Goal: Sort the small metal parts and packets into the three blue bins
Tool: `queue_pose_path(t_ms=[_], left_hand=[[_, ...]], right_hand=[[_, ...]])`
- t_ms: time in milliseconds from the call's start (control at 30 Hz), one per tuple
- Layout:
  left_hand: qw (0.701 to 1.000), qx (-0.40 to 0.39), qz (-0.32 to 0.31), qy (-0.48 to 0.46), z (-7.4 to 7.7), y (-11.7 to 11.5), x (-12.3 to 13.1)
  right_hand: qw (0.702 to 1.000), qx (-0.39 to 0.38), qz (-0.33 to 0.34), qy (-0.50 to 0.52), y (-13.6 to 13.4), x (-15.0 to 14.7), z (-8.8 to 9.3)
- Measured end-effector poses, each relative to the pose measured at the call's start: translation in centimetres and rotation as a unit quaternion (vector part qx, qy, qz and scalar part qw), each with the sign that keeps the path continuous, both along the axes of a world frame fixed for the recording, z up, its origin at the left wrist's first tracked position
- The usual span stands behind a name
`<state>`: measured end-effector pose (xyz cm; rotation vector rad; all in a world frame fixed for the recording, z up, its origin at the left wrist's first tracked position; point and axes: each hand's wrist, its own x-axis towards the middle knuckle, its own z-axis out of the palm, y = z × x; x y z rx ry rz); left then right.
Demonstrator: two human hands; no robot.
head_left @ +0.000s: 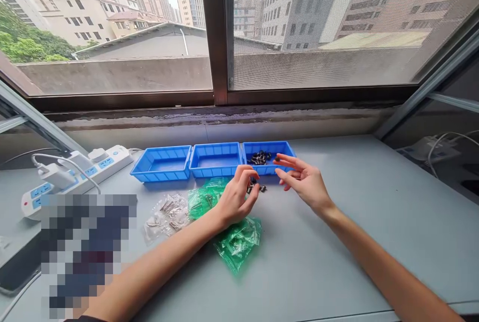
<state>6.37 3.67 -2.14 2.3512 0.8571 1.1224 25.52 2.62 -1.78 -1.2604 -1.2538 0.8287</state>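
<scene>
Three blue trays stand in a row at the back of the grey table (337,242): the left tray (161,163), the middle tray (215,159) and the right tray (288,151). Several small dark parts (261,157) lie in the right tray, and a few loose dark parts (262,188) lie on the table just in front of it. My left hand (236,198) curls beside them, its fingertips pinched on one small dark part. My right hand (302,178) hovers at the right tray's front edge, fingers stretched and apart, with a small dark part at its fingertips.
Green plastic bags (238,242) and another green bag (204,197) lie under and beside my left forearm. Clear bags of metal parts (166,216) lie left of them. A white power strip (78,170) with plugged cables sits at the far left. The window sill runs behind the trays.
</scene>
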Motion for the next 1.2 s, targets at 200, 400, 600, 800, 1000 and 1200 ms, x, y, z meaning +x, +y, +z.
queue_pose_path(t_ms=[200, 400, 600, 800, 1000, 1200], left_hand=[[1.0, 0.024, -0.006, -0.016, -0.2, 0.1, 0.0], [0.999, 0.033, -0.012, -0.018, -0.3, 0.1, 0.0], [0.999, 0.036, -0.015, -0.014, -0.3, 0.1, 0.0], [0.999, 0.043, -0.016, -0.013, -0.6, 0.1, 0.0], [0.998, 0.049, -0.02, -0.015, -0.6, 0.2, 0.0], [0.998, 0.052, -0.02, -0.012, -0.6, 0.2, -0.1]], right_hand=[[0.982, 0.036, 0.044, -0.178, -0.5, 0.3, 0.6], [0.926, -0.011, 0.092, -0.366, -1.0, -0.2, 0.1], [0.909, -0.029, 0.092, -0.405, -1.1, -1.0, -0.4], [0.907, -0.005, 0.097, -0.409, -1.0, -0.9, -0.5], [0.906, 0.018, 0.101, -0.412, -0.9, -0.9, -0.9], [0.904, 0.024, 0.103, -0.415, -1.0, -0.9, -0.6]])
